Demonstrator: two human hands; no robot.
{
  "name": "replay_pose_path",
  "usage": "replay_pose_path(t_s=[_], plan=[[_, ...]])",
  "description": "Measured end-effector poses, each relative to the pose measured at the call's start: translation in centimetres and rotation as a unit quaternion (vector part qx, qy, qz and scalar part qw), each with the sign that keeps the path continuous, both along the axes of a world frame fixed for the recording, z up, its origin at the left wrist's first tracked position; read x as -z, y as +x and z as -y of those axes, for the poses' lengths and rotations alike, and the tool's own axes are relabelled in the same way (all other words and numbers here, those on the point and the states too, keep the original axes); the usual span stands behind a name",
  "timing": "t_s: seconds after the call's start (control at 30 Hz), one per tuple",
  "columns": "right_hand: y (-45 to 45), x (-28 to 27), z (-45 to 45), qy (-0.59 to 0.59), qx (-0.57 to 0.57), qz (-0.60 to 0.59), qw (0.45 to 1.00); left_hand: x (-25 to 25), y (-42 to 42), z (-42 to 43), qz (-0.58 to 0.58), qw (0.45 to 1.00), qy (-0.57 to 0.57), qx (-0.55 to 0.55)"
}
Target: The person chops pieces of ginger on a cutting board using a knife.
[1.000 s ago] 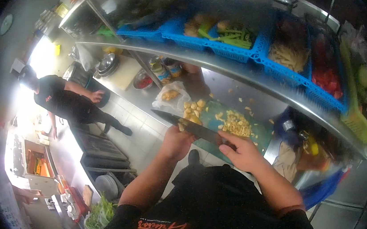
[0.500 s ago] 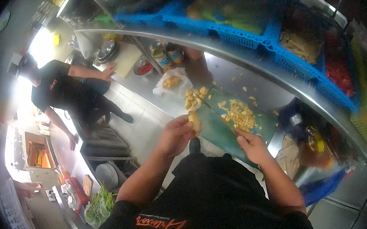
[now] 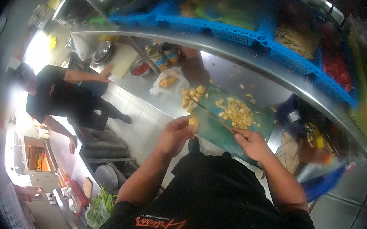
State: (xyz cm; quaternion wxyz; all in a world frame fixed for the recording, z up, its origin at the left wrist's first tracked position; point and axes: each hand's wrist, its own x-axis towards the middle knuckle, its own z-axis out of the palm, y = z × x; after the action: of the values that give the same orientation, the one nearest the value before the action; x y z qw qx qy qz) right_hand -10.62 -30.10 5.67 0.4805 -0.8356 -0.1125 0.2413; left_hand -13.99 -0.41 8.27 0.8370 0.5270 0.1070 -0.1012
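Observation:
My left hand [image 3: 175,136] is closed around a pale yellow peeled piece [image 3: 194,123] that looks like ginger, held up at the near left edge of the green cutting board [image 3: 206,132]. Gripped by its handle in my right hand [image 3: 252,145] is a knife [image 3: 211,113], its blade pointing left over the board. Small cut bits [image 3: 238,113] lie in a loose heap beyond the knife. Larger peeled chunks [image 3: 190,98] are piled at the board's left end, close to the blade tip.
A plastic bag [image 3: 171,81] with more yellow pieces, cans [image 3: 158,57] and a bowl of red pieces [image 3: 140,68] stand left along the counter. Overhead runs a metal shelf edge [image 3: 260,62] with blue baskets [image 3: 228,32]. Another person [image 3: 62,95] stands at left, a hand on the counter.
The view has shifted slightly. My right hand and the knife are a little farther left, with the blade tip nearer the chunks. My left hand still holds the piece.

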Motion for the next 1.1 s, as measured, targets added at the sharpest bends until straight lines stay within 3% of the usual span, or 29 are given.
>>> replay_pose_path(t_s=[0.2, 0.33, 0.53, 0.73, 0.83, 0.9, 0.97, 1.1], plan=[[-0.6, -4.7, -2.5, 0.042, -0.050, 0.051, 0.997, 0.2, 0.2, 0.2, 0.008, 0.988, 0.153, 0.029], [0.0, -3.4, -2.8, -0.006, -0.094, 0.091, 0.991, 1.2, 0.0, -0.7, 0.044, 0.974, 0.216, 0.051], [0.4, 4.1, 0.1, -0.063, -0.010, -0.012, 0.998, 1.8, -1.0, -1.5, -0.007, 0.989, 0.125, 0.076], [-1.4, 3.0, -1.4, 0.081, 0.009, 0.020, 0.996, 3.6, 0.2, -1.4, -0.056, 0.995, -0.078, 0.013], [-0.9, -2.9, -3.1, -0.004, -0.050, -0.007, 0.999, 2.2, 0.2, 0.2, -0.075, 0.995, -0.061, 0.004], [-0.6, -3.2, -4.0, -0.032, -0.059, 0.042, 0.997, 3.1, 0.4, 0.2, 0.003, 0.995, 0.085, 0.059], [-0.6, -3.2, -3.9, -0.043, -0.060, 0.065, 0.995, 4.3, 0.5, 0.4, 0.062, 0.985, 0.139, 0.083], [-0.5, -1.5, -3.3, -0.062, -0.020, 0.029, 0.998, 6.6, 0.1, -0.1, 0.017, 0.995, 0.062, 0.077]])
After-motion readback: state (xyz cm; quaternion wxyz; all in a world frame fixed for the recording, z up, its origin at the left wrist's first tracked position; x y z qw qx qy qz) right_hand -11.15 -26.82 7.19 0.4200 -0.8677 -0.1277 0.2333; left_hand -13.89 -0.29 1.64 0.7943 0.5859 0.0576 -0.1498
